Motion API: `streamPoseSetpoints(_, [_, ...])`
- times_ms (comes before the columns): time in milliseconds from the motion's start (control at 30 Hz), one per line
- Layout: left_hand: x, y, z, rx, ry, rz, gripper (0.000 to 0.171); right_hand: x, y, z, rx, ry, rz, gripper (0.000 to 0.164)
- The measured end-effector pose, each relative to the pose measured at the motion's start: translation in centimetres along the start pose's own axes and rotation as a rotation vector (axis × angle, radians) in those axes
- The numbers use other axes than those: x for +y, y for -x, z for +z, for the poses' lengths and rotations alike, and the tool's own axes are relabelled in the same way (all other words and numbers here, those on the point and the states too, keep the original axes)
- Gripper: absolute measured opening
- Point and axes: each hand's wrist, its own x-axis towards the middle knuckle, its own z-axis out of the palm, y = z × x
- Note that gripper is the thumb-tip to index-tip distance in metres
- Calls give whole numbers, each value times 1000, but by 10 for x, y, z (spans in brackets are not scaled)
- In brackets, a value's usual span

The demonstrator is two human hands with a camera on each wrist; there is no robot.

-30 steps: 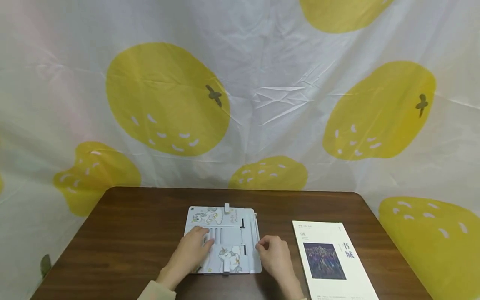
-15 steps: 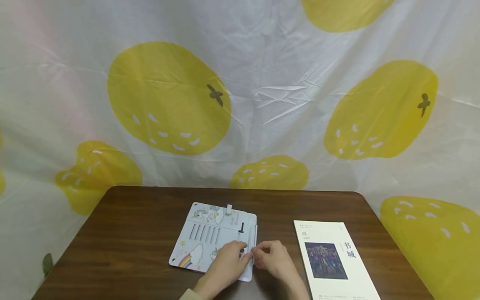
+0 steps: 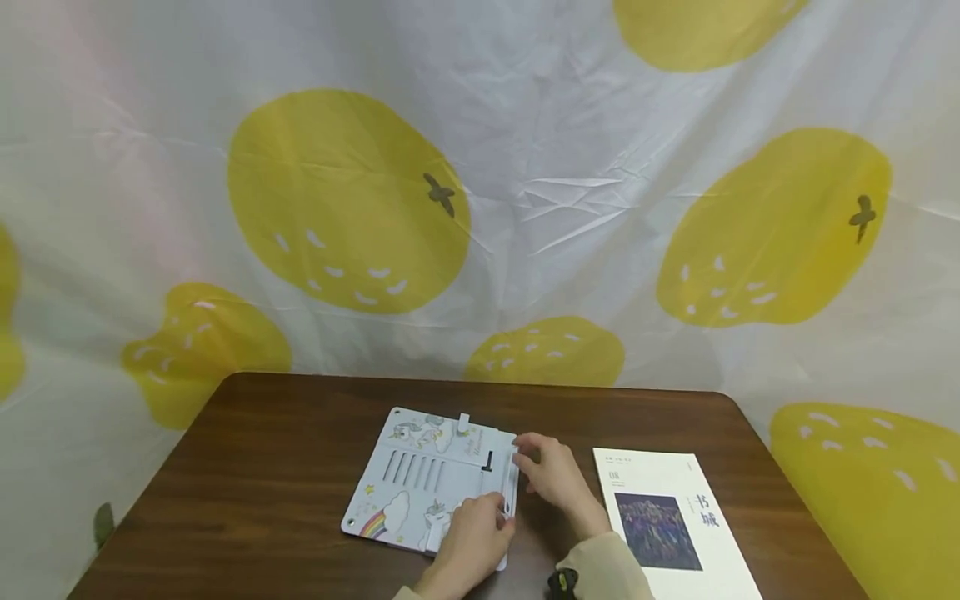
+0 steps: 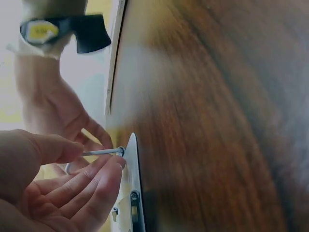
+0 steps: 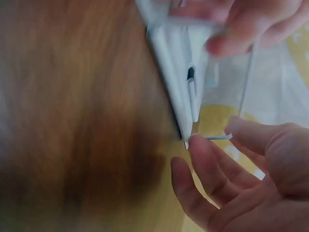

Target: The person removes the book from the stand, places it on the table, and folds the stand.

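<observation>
A white book stand (image 3: 397, 492) with unicorn and rainbow prints lies flat on the table, turned at an angle. Along its right side runs a thin white wire leg (image 5: 248, 79), lifted away from the panel in the right wrist view. My left hand (image 3: 472, 533) is at the stand's lower right corner, pinching one end of the wire between thumb and fingers, as the left wrist view shows. Near the upper right corner, my right hand (image 3: 553, 473) pinches the wire's other bent end between thumb and fingertip. Much of the wire is hidden by the hands in the head view.
To the right of the hands lies a cream book (image 3: 663, 533) with a dark picture on its cover. The brown wooden table (image 3: 285, 450) ends at the back against a curtain (image 3: 555, 275) with yellow fruit prints.
The stand has been turned on the table. My left hand has moved from its left side to its lower right corner. My right hand has slid up along the right edge.
</observation>
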Motion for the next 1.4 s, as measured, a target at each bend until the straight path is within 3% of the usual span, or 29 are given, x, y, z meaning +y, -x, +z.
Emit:
streamPoseSetpoints(233, [-2, 6, -4, -28, 44, -6, 12, 0, -9, 3, 57, 87, 9, 2])
streamPoseSetpoints(400, [-9, 12, -8, -33, 32, 20, 4, -1, -1, -1, 61, 80, 34, 5])
streamPoseSetpoints(767, [-25, 24, -27, -18, -25, 78, 22, 3, 20, -6, 23, 99, 44, 8])
streamPoseSetpoints(900, [-31, 29, -36, -36, -32, 74, 24, 2, 28, -6, 7, 118, 16, 11])
streamPoseSetpoints(1067, [-41, 36, -46, -8, -84, 74, 21, -1, 38, -7, -18, 169, -47, 16])
streamPoseSetpoints(1400, [-50, 43, -60, -11, -108, 13, 16, 0, 49, -6, -93, 137, -155, 18])
